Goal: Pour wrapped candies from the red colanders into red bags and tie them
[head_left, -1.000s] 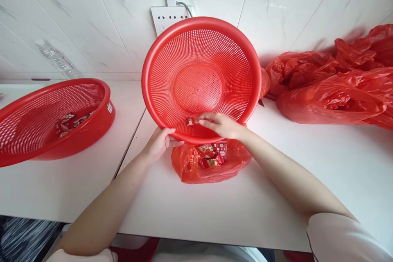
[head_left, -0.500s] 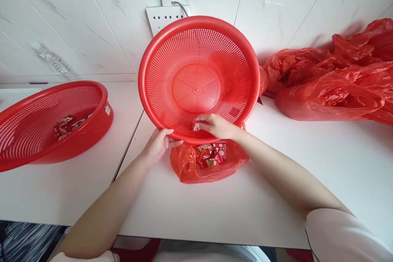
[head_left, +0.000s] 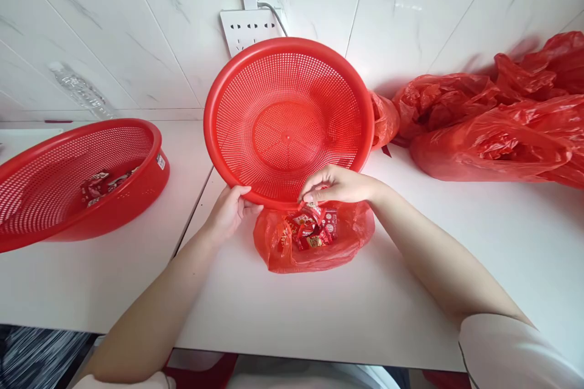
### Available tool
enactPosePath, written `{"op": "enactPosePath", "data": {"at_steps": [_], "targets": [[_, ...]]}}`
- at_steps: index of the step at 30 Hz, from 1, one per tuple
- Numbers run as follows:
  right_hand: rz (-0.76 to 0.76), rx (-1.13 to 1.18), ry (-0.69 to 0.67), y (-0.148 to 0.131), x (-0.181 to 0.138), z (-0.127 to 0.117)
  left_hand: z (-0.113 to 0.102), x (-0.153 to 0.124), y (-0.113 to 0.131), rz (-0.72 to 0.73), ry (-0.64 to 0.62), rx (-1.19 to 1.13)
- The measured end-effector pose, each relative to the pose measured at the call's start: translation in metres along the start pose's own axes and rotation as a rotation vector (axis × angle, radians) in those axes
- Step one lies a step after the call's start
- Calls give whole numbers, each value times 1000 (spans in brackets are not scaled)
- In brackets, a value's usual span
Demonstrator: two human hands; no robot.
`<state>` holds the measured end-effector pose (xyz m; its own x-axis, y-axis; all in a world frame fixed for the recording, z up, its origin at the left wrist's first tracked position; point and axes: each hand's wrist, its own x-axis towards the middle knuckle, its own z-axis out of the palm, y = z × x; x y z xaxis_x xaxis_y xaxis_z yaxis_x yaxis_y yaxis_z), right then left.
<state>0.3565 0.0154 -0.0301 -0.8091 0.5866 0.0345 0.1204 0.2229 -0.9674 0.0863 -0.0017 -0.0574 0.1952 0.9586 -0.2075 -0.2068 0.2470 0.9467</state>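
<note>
My left hand (head_left: pixel 229 211) grips the near-left rim of a red mesh plastic basket (head_left: pixel 287 134), which is tipped up so its bare inside faces me. Just over the basket's near rim, my right hand (head_left: pixel 335 185) pinches a small red wrapped snack packet (head_left: pixel 312 211) between thumb and fingers. Below it lies a thin red plastic bag (head_left: pixel 278 252), its mouth open. Several small red and gold packets (head_left: pixel 316 237) lie inside the bag. The held packet is right above these and partly overlaps them in view.
A second red mesh basket (head_left: pixel 150 176), holding several dark red packets (head_left: pixel 103 187), leans on the left. Filled red plastic bags (head_left: pixel 493 140) sit at the right by the wall. A clear bottle (head_left: pixel 82 91) and a power strip (head_left: pixel 249 27) are at the back.
My right hand has lifted the packet out of the basket and brought it right and nearer, over the bag. The basket has tilted and sunk a little, with my left hand still on its rim.
</note>
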Motion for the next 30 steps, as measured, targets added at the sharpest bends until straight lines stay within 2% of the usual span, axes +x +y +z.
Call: {"op": "enactPosePath", "data": {"at_steps": [2,6,9,11,12,13,15,18,21,23,25,27,30], "targets": [[19,-148,11,-9,-5,0,-3,1,6,12,59,3],[-89,-487,227,-18,-8,5,-12,5,15,12,180,-31],[-143,-828,470,-17,-5,8,-20,6,20,-17,237,-39],[-60,-1049,673,-13,-2,9,-24,6,24,-55,220,51],[6,-1107,727,-11,-2,10,-26,5,25,-74,211,116],[73,-1115,739,-8,-1,10,-28,5,26,-87,205,181],[155,-1025,679,0,1,10,-30,4,27,-96,215,287],[161,-873,628,17,6,11,-33,5,26,-120,238,410],[126,-776,755,35,14,14,-40,6,24,-113,206,475],[69,-687,837,45,19,14,-46,5,27,-43,210,528],[1,-614,872,50,21,14,-53,1,34,107,330,727],[-56,-582,898,50,22,14,-58,-5,43,277,528,1042],[-145,-591,968,42,19,15,-62,-13,56,401,789,1360]]}}
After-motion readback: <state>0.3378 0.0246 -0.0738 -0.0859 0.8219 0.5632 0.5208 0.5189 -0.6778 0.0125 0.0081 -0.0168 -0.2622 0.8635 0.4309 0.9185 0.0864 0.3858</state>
